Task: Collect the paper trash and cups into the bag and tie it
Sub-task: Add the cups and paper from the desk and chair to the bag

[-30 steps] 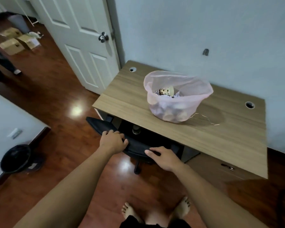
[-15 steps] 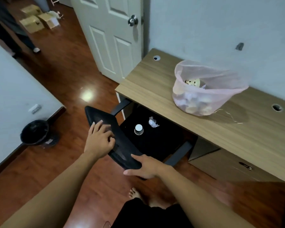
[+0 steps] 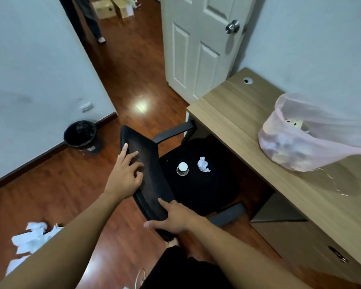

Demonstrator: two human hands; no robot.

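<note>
Left hand (image 3: 125, 176) and right hand (image 3: 173, 219) press straight fingers (image 3: 133, 155) on the chair back (image 3: 148, 163), seemingly exposing the cup (image 3: 182, 169) and crumpled paper (image 3: 203, 165) just beyond them, likely grabbed next.

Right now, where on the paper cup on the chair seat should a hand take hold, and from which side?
Take the cup round its side wall from above, over the backrest. It looks to stand mouth down on the chair seat, narrow white base up, so no rim is open to hook. The crumpled paper lies apart to its right, leaving the wall free.
</note>
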